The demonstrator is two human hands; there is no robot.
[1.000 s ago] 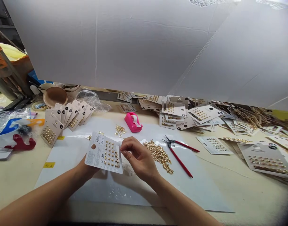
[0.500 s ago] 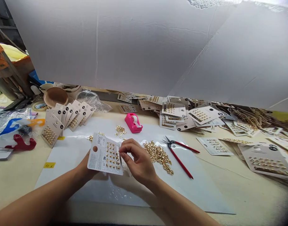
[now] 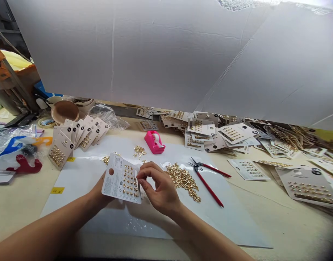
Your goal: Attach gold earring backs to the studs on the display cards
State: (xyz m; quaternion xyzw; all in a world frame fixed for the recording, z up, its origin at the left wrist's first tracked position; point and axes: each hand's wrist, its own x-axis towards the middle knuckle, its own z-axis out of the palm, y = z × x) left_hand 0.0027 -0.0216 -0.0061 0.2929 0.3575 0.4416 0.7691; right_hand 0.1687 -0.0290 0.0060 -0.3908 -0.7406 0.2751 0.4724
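Observation:
My left hand (image 3: 102, 188) grips an earring card (image 3: 114, 185) from behind, its fingers mostly hidden by the card. The card is tilted, its printed side with barcode and rows of small gold earring backs facing me. At the card's right edge, the thumb and forefinger of my right hand (image 3: 158, 186) are pinched together beside the rows; whatever is between them is too small to make out. A heap of small gold pieces (image 3: 182, 177), which look like earring backs, lies on the white sheet (image 3: 226, 224) to the right of that hand. Gold rings (image 3: 139, 150) lie behind the card.
Red-handled pliers (image 3: 207, 177) lie jaws open right of the heap. A pink tape dispenser (image 3: 154, 142) stands behind. Filled earring cards (image 3: 59, 152) fan out at left; many more cards (image 3: 234, 133) pile up at right. A large white board (image 3: 155, 54) rises across the back.
The card has tilted slightly in my left hand. My right hand's pinched fingers have shifted a little left along the card's edge. The things on the table lie as before.

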